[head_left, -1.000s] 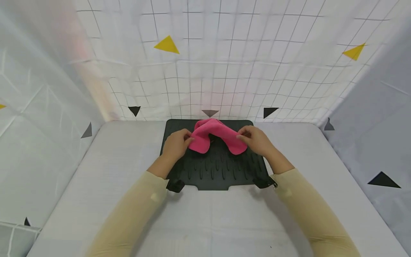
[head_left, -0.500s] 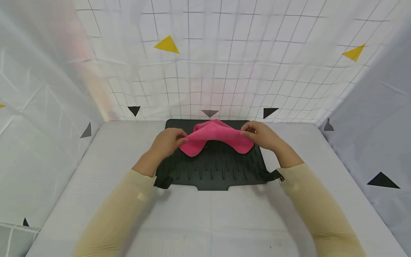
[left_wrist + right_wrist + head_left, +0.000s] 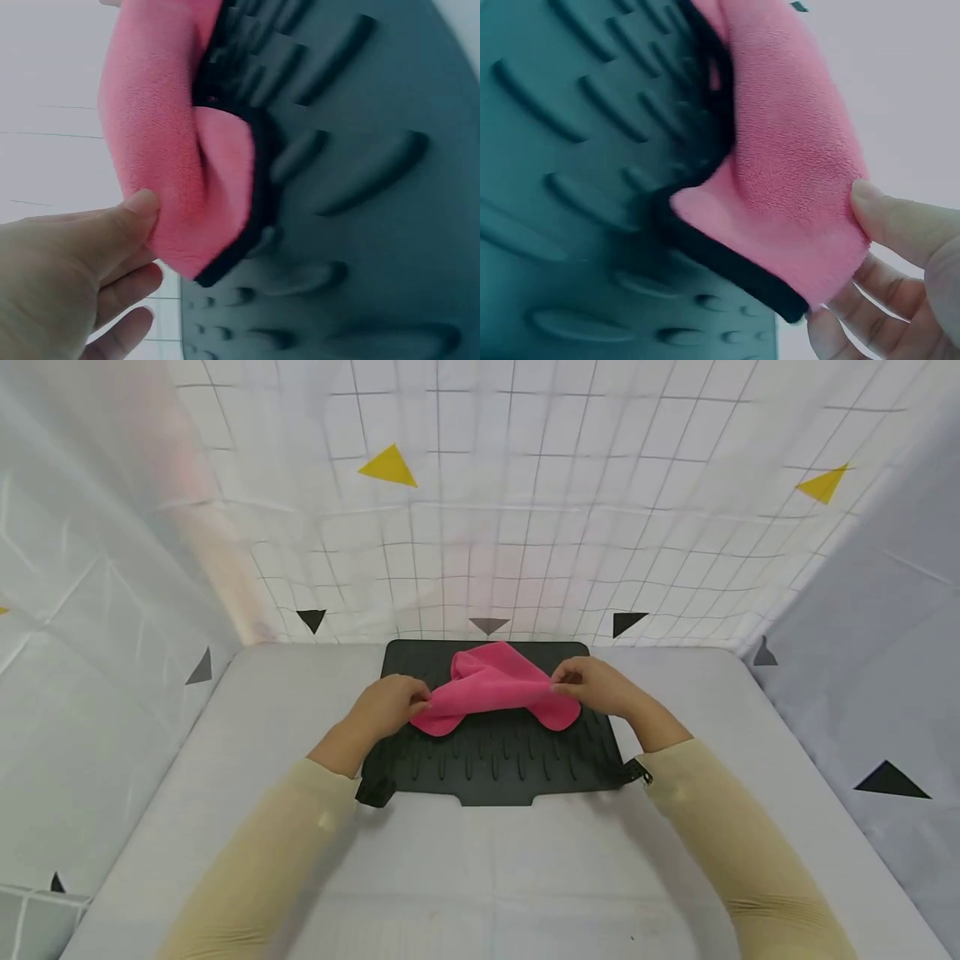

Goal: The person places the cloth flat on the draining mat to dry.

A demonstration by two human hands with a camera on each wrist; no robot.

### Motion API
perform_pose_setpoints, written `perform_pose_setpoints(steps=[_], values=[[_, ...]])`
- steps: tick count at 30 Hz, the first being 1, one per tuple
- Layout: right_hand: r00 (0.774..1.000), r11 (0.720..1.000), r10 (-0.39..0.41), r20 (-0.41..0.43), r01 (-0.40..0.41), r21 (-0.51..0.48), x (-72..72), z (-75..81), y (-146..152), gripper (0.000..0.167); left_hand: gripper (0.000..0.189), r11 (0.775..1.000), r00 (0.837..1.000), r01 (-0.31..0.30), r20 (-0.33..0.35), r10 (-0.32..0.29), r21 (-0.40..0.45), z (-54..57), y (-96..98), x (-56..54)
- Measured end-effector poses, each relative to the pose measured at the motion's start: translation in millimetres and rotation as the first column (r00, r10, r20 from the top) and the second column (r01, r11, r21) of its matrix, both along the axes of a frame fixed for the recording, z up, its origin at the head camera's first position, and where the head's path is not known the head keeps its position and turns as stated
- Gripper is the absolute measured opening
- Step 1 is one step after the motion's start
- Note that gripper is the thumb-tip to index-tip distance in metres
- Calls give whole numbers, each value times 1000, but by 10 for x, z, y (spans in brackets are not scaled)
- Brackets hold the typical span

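A pink cloth (image 3: 495, 685) hangs between both hands over the dark ridged mat (image 3: 480, 768). Its fuzzy surface and dark-edged corner show in the left wrist view, where the left hand (image 3: 82, 262) pinches the cloth (image 3: 154, 112) between thumb and fingers. Over in the right wrist view, the right hand (image 3: 907, 262) pinches the opposite side of the cloth (image 3: 795, 135) the same way. Seen from the head, the left hand (image 3: 386, 706) is at the cloth's left end and the right hand (image 3: 596, 685) at its right end. The cloth's back part lies bunched toward the mat's far edge.
The mat lies on a white-covered table (image 3: 480, 877), close to a gridded white curtain (image 3: 495, 510) at the back. White side curtains (image 3: 97, 635) stand left and right. A dark wrist camera (image 3: 375, 791) hangs below the left sleeve (image 3: 262, 852).
Both hands first spread apart, stretching the cloth wider. Since then they have come lower and nearer, the right hand also moving left, and the cloth's front edge has come toward the person.
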State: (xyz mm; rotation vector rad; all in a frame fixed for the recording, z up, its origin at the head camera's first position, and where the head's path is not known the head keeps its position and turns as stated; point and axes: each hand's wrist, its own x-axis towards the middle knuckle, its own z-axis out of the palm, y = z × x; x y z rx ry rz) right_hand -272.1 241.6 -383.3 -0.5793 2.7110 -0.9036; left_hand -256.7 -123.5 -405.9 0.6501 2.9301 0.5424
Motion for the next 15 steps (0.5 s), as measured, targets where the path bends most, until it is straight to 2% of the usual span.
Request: perform_pose_setpoints(steps=[5, 10, 15], values=[[1000, 999, -24, -17, 25, 20, 12, -101, -31, 15, 24, 1000, 999, -24, -36, 24, -6, -100, -28, 4], [998, 999, -41, -42, 42, 18, 40, -147, -16, 17, 25, 999, 998, -45, -53, 46, 6, -133, -100, 38], [996, 997, -72, -60, 70, -33, 100, -175, 87, 22, 25, 996, 997, -65, -41, 67, 59, -146, -249, 117]])
